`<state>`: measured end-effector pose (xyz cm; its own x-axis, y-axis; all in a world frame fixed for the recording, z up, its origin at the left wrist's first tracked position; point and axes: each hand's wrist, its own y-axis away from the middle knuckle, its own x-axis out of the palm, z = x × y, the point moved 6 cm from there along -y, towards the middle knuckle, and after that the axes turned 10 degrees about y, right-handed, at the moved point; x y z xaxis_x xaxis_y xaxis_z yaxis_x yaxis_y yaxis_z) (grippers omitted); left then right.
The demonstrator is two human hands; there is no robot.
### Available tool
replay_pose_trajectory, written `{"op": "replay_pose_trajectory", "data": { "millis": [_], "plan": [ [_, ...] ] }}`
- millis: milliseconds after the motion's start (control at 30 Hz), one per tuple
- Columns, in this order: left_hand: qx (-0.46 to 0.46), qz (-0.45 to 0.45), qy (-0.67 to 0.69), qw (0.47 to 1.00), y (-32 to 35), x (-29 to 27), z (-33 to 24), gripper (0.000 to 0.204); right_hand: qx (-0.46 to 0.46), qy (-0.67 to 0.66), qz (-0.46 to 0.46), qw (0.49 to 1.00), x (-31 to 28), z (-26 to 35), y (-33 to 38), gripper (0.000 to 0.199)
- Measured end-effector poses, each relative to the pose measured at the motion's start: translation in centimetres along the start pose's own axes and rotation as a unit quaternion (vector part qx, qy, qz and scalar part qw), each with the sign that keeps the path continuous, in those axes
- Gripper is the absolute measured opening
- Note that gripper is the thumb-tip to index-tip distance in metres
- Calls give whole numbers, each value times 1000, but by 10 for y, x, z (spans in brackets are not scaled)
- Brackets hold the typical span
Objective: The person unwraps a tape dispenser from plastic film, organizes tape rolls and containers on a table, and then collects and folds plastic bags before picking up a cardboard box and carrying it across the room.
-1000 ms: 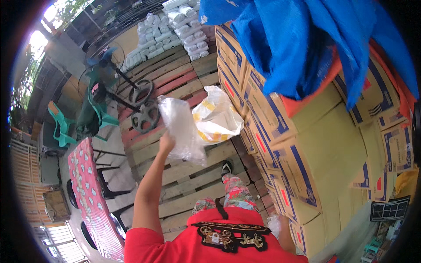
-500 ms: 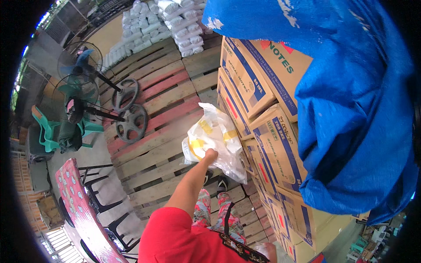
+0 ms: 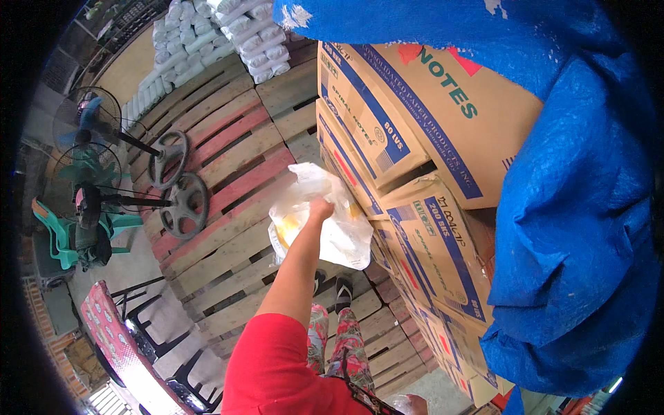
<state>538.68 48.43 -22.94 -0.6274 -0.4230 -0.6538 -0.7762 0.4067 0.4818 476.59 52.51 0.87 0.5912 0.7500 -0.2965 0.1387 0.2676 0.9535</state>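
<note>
I see my left hand [image 3: 321,208] clamped on a crinkled white translucent plastic bag [image 3: 342,235], raised beside stacked brown cardboard boxes [image 3: 401,131]; my right hand [image 3: 416,403] barely shows, grip unclear.

Pretty bright daylight overall, soft and even with no hard shadows, though the white plastic bag [image 3: 321,225] and the stacked white sacks [image 3: 228,34] at the top are a bit blown out. The blue tarp [image 3: 581,207] shows some sheen, while the lower left under the table [image 3: 117,346] sits darker. Heavy fisheye here: black corners all round, and the wooden pallets [image 3: 228,173] and cardboard boxes [image 3: 415,138] bend and go soft toward the rim.
</note>
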Motion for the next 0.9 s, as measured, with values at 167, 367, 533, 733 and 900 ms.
{"op": "replay_pose_trajectory", "data": {
  "millis": [167,367,533,733,900],
  "plan": [
    [115,113,-21,987,69,50,-51,37,-38,-2,-36,999,-14,-26,-5,26],
    [376,495,-286,729,245,30,-70,28,-198,146,-208,947,-40,25,-34,29],
    [389,577,-277,662,328,-37,-128,48,-448,45,-258,855,-6,142,41,29],
    [127,719,29,683,406,-56,-183,82,-537,-96,-250,799,42,201,117,21],
    [8,760,75,646,471,16,-164,70,-476,-272,-374,749,25,136,142,15]
  ]
}}
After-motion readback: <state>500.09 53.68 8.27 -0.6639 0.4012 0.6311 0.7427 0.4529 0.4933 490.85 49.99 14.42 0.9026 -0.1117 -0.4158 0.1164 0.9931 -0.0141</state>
